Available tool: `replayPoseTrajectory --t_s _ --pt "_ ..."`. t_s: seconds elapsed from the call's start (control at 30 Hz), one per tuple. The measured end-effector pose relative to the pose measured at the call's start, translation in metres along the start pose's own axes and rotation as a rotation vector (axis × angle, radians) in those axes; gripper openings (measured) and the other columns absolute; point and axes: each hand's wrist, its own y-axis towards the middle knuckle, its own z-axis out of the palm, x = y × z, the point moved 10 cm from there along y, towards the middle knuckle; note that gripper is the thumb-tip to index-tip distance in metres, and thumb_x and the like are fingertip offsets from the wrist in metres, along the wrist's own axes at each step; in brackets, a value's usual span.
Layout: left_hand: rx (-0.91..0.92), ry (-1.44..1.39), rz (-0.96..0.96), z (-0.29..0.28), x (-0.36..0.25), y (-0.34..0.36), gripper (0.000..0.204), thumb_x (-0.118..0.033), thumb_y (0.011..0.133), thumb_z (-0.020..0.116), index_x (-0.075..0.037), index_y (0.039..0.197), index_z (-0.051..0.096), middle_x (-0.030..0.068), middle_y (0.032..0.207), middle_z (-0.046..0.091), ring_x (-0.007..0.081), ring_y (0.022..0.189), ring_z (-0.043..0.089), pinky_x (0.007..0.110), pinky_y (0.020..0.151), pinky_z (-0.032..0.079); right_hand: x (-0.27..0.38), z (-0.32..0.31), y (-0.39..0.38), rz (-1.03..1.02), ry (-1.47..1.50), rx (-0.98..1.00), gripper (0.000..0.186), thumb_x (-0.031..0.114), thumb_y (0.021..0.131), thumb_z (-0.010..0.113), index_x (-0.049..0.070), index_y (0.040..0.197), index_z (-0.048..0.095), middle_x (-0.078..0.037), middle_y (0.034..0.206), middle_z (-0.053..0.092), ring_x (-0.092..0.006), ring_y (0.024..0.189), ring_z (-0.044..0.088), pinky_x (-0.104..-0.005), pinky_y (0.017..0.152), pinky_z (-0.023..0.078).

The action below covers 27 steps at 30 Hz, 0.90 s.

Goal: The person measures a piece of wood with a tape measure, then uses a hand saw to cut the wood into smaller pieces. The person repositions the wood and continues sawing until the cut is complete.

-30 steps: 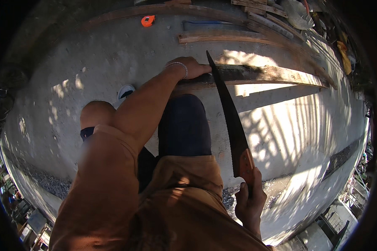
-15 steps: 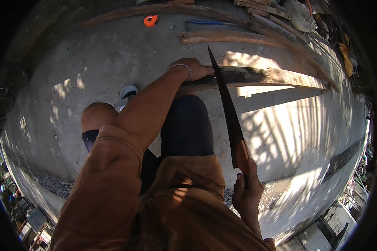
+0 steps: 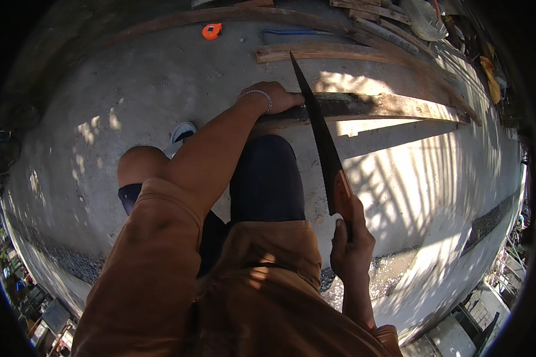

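Concrete floor point(image 3: 56, 169) at the left carries scattered spots of sunlight. Next to the right, a bare knee point(image 3: 140, 165) is bent, with a shoe point(image 3: 183, 130) on the floor just beyond it. Farther off lies an orange tape measure point(image 3: 211, 31), well apart from the work. Left hand point(image 3: 272, 98), with a braided bracelet point(image 3: 261, 93) at the wrist, bears down on the board near its left end; the thumb points right, close to the saw blade. Its fingers are hidden, so how far they are closed cannot be told. A dark-clothed leg point(image 3: 267, 178) stands on the near side of the board. Beyond the board lie a short plank point(image 3: 315, 52) and, farther still, a blue bar point(image 3: 298, 32). The saw point(image 3: 320, 134) slants across the board, tip far, toothed edge to the left; whether the teeth have entered the wood cannot be told. Right hand point(image 3: 352, 247), near, is wrapped around the saw's brown handle. The board point(image 3: 393, 107) runs on to the right, part shaded, part sunlit. At far right are stacked timber point(image 3: 387, 37) and a yellow cloth point(image 3: 490, 80).
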Motion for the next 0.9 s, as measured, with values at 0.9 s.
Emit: replayPoseTrajectory --t_s 0.9 --pt "0.086 -0.036 -0.029 0.003 -0.006 -0.01 0.09 -0.08 0.086 0.052 -0.004 0.131 0.07 0.0194 0.14 0.065 0.0343 0.132 0.061 0.045 0.109 0.047 0.018 0.027 0.098 -0.171 -0.063 -0.089 0.061 -0.001 0.096 0.06 0.005 0.155 0.045 -0.03 0.098 0.073 -0.0434 0.085 0.075 -0.0475 0.069 0.059"
